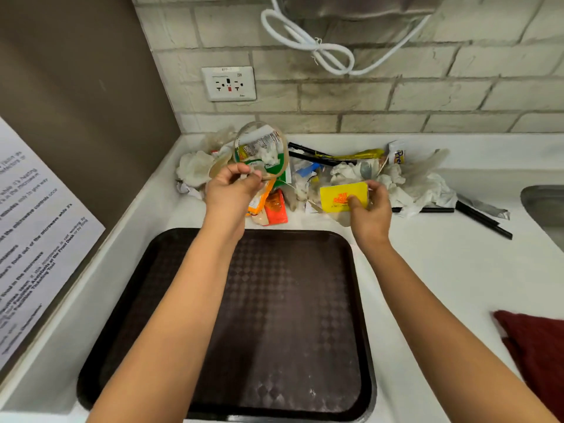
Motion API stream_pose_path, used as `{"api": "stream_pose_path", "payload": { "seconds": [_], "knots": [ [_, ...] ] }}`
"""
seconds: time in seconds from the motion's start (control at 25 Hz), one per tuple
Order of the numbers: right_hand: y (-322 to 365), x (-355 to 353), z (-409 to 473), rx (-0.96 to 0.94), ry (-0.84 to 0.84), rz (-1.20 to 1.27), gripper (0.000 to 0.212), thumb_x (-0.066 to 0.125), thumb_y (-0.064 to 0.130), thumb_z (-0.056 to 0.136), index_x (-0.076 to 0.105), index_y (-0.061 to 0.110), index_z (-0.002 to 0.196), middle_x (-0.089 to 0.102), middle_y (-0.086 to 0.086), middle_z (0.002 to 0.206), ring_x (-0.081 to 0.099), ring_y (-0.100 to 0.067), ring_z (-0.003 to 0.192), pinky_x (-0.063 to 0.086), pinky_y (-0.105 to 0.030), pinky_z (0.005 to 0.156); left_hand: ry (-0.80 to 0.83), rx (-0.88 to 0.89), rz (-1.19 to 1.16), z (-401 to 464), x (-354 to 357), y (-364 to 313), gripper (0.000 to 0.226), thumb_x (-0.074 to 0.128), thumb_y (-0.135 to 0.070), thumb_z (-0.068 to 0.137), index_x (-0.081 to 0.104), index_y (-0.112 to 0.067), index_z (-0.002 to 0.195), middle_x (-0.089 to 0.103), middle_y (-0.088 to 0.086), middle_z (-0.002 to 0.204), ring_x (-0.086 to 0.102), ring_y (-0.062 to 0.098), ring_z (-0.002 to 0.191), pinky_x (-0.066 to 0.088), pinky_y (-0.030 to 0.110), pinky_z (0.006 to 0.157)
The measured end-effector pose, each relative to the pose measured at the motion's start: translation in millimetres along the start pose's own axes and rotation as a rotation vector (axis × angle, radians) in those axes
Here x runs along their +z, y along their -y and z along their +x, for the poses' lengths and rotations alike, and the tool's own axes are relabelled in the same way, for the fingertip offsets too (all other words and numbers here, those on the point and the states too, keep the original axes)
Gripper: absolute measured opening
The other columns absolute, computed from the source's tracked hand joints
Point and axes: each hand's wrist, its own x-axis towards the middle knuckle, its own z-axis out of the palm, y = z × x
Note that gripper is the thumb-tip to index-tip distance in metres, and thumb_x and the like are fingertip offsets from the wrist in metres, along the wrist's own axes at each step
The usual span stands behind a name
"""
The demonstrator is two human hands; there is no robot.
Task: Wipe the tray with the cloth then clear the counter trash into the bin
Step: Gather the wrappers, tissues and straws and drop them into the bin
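Left hand [230, 186] curled round the rim of a clear round plastic container [262, 152], lifted and tilted above the heap, wrappers and tissue visible through it; right hand [370, 209] pinches a yellow rectangular paper packet with orange print [343, 196], thumb on its front, fingers behind; both forearms reach across a dark brown rectangular plastic tray with a diamond-textured surface [274, 315]; tray lies flat on the white counter [442, 270] near the front edge, faint whitish smears at its near right corner.

Trash pile [305, 175] sits on the counter just behind the tray, against the pale brick-tile wall [396, 96]: crumpled white tissues [195, 167] at left, an orange and red sachet [273, 209] under the left hand, crumpled clear plastic and white paper [427, 181] at right, black straws [485, 219] lying right of the pile, yellow wrapper strip [360, 154] at the back; a dark red cloth [540, 355] lies on the counter at the right edge, well apart from the tray, only partly in frame.

White wall socket [229, 83] above the pile; looped white cable [320, 47] hanging higher up; metal sink rim [546, 206] at far right; printed white notice sheet [36, 227] on the brown panel at left, text too blurred to read; bin not in view.
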Motion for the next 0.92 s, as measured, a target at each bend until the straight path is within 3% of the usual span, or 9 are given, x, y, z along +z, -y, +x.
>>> {"api": "stream_pose_path", "payload": {
  "seconds": [0.24,0.4,0.52,0.64,0.76,0.92],
  "knots": [
    [20,-63,-61,0.016,-0.176,0.057,0.031,0.05,-0.006,0.083,0.048,0.017,0.103,0.054,-0.002,0.1,0.053,-0.015,0.092,0.045,-0.024,0.081,0.254,-0.127,-0.041,-94,6,10,0.027,0.057,0.008,0.084,0.051,-0.015,0.071,0.056,0.001,0.084,0.06,0.01,0.074,0.053,0.024,0.08],
    [21,-101,-115,-0.008,-0.265,0.053,0.03,0.047,-0.008,0.082,0.047,0.016,0.099,0.053,0.006,0.09,0.052,-0.007,0.082,0.043,-0.01,0.072,0.348,-0.165,0.041,-142,-7,31,0.026,0.061,0.008,0.081,0.057,-0.016,0.071,0.057,-0.004,0.08,0.058,0.01,0.074,0.05,0.037,0.09],
    [15,-130,-155,-0.025,-0.339,0.016,0.029,0.045,-0.01,0.079,0.047,0.013,0.097,0.051,0.007,0.086,0.05,0.001,0.078,0.04,-0.007,0.07,0.354,-0.146,0.163,-174,-17,44,0.026,0.065,0.005,0.079,0.06,-0.019,0.07,0.057,-0.008,0.075,0.056,0.012,0.073,0.051,0.041,0.089],
    [11,-160,-184,-0.054,-0.363,-0.007,0.029,0.044,-0.005,0.073,0.048,0.01,0.097,0.05,0.011,0.084,0.051,0.01,0.072,0.038,-0.005,0.068,0.384,-0.148,0.264,-203,-21,55,0.024,0.067,0.0,0.08,0.06,-0.022,0.072,0.058,-0.001,0.076,0.056,0.021,0.076,0.052,0.038,0.084],
    [9,-196,-200,-0.084,-0.344,-0.048,0.029,0.043,0.0,0.07,0.05,0.01,0.096,0.051,0.012,0.082,0.05,0.014,0.068,0.037,-0.005,0.066,0.435,-0.135,0.359,-235,-12,64,0.021,0.068,-0.004,0.079,0.06,-0.022,0.073,0.058,0.002,0.075,0.053,0.017,0.071,0.049,0.023,0.07],
    [-4,-259,-226,-0.056,-0.383,0.01,0.027,0.041,-0.002,0.068,0.051,0.012,0.088,0.05,0.009,0.077,0.048,0.009,0.065,0.039,-0.01,0.063,0.526,-0.156,0.385,-294,17,81,0.024,0.068,0.0,0.079,0.058,-0.019,0.069,0.053,-0.004,0.067,0.047,0.009,0.059,0.044,0.014,0.058]
  ]
}}
